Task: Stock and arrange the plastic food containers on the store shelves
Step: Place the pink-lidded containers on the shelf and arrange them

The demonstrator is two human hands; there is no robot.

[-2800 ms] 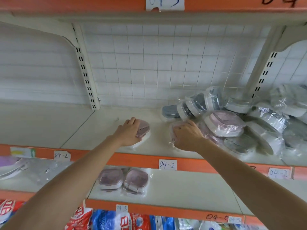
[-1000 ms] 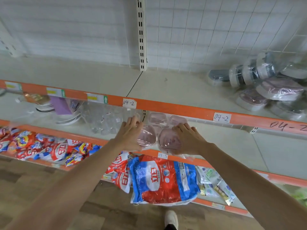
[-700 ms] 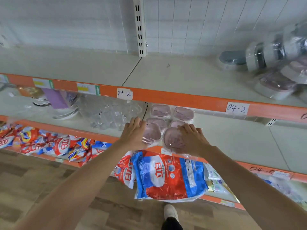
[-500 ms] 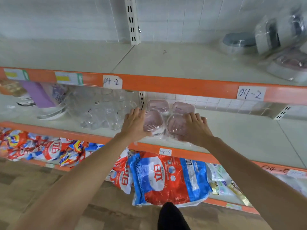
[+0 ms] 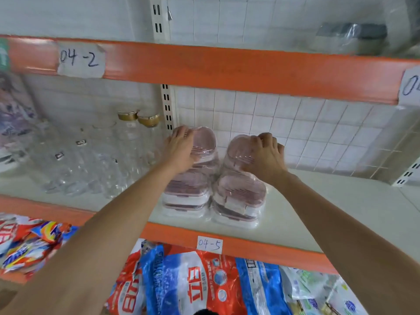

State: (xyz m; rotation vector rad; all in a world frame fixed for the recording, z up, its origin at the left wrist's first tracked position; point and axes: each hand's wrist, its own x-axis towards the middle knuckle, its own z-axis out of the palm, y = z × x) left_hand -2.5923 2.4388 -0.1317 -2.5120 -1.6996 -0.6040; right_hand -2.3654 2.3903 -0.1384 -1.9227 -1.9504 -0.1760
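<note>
Your left hand (image 5: 180,148) and right hand (image 5: 264,154) each grip a wrapped container behind the front stacks (image 5: 213,196); light, slippery film, so hold the rims.

Four pink-lidded plastic containers in clear wrap sit on the middle shelf (image 5: 318,212). The front left container (image 5: 185,192) and front right container (image 5: 238,198) lie flat, touching. The rear left container (image 5: 204,142) and rear right container (image 5: 238,151) lie tilted on stacks behind.
</note>
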